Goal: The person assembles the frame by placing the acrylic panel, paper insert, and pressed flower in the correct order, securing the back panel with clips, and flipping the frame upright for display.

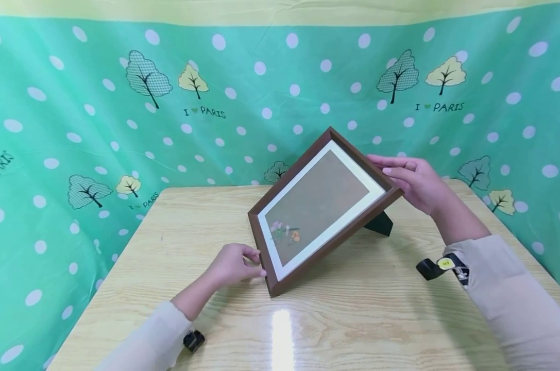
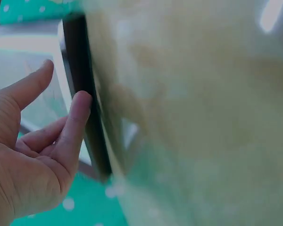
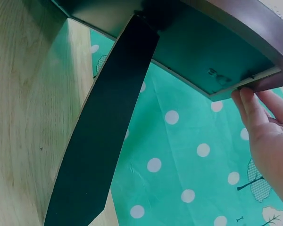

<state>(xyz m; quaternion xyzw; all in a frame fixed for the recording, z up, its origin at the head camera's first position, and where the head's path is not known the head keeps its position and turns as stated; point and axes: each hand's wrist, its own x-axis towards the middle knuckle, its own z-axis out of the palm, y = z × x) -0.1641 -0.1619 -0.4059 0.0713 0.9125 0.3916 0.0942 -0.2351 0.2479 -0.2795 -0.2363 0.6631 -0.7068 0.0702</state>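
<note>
A brown picture frame [image 1: 303, 268] with a white mat stands tilted over the table, small pink and orange flowers showing low in its picture area. My right hand [image 1: 411, 180] grips its upper right edge. In the right wrist view, those fingers [image 3: 254, 106] are at the rim of the dark back, and the black easel leg [image 3: 104, 113] is swung out from the back. At the frame's lower left side is my left hand [image 1: 235, 265], fingertips right at the edge. The left wrist view shows its fingers [image 2: 75, 125] extended against the dark outer side of the frame.
The light wood table [image 1: 187, 221] lies under the frame, with a bright light reflection near its front. A green polka-dot curtain [image 1: 242, 103] printed with trees hangs behind and at both sides. Dark wrist cameras [image 1: 428, 269] are strapped at both sleeves.
</note>
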